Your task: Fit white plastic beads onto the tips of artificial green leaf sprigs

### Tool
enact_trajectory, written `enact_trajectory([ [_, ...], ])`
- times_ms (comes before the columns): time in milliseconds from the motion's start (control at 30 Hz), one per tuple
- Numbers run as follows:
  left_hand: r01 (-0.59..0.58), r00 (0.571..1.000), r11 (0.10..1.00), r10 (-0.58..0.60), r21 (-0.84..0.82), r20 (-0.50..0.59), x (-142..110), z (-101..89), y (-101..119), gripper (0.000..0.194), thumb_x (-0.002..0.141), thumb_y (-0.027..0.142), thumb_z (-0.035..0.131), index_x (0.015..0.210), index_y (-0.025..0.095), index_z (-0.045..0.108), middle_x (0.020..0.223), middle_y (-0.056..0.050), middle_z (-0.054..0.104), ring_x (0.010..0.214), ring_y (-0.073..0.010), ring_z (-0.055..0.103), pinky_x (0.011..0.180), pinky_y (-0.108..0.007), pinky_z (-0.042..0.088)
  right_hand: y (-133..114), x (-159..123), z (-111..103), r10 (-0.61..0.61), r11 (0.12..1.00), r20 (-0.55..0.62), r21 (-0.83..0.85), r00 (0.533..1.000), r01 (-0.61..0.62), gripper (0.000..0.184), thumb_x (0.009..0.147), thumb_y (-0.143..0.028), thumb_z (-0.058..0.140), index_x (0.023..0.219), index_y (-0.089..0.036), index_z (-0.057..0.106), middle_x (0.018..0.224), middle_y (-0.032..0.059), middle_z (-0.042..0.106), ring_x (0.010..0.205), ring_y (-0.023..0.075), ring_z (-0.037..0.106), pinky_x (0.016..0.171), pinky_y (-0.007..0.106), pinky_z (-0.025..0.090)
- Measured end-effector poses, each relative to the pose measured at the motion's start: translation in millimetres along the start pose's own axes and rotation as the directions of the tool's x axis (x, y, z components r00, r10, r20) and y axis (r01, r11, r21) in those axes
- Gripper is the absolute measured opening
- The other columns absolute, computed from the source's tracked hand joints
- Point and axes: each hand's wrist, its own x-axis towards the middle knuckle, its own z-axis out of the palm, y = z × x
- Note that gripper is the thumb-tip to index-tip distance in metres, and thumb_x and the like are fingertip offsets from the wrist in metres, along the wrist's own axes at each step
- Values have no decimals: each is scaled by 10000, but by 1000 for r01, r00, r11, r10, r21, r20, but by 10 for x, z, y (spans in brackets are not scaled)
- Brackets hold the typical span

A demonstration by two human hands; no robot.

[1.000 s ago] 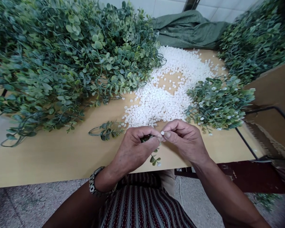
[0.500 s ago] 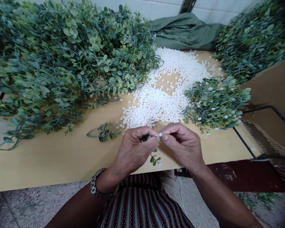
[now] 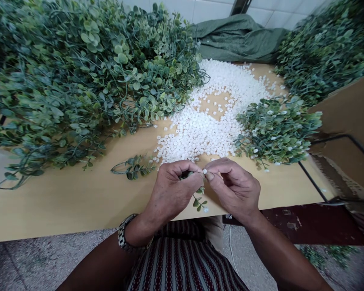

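— Where do we have the small white piece?
— At the meeting point of our fingertips, in front of us, above the near edge of the table. Our right hand pinches it between thumb and forefinger, the gap closed down to the piece itself.

— And our left hand?
— Its thumb and forefinger are pressed together on the green sprig, whose leaves hang below our fingers with a white tip at the lower end. Our fingers hide most of the stem, so we cannot tell whether the white piece is seated on it.

— What do we have just beyond our hands?
— A spread of white pieces, thinning to a nearly bare patch farther back. To its left we see a loose sprig lying flat on the table; to its right, a leafy bunch dotted with white.

— And farther out?
— A big heap of greenery covers the far left, and we have a green cloth bunched along the back. On the right we see more foliage, a cardboard box and a black wire frame.

— Anything on our wrist?
— A metal watch, on the left one.
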Motion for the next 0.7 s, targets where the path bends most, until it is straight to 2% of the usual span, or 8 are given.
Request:
enact_trajectory([
  [267,-52,998,995,56,89,-40,-1,16,7,144,657,105,549,538,143,622,484,63,493,486,-55,379,480,-185,319,15,36,-31,-197,962,59,-183,979,205,164,816,-41,578,912,-173,594,783,36,656,733,133,628,644,270,534],
  [500,-97,992,968,114,233,-61,-2,40,40,175,683,98,533,532,158,599,482,51,507,488,-80,412,487,-203,349,36,35,-69,-254,914,133,-290,958,283,182,821,-50,549,933,-187,593,798,58,670,751,169,634,651,318,549],
  [700,-126,985,935,159,331,-73,-17,81,24,199,702,77,524,534,159,590,489,50,531,494,-86,445,512,-206,388,56,18,-89,-316,875,152,-335,936,350,168,816,-39,549,921,-157,605,789,86,673,747,183,636,674,336,561],
])
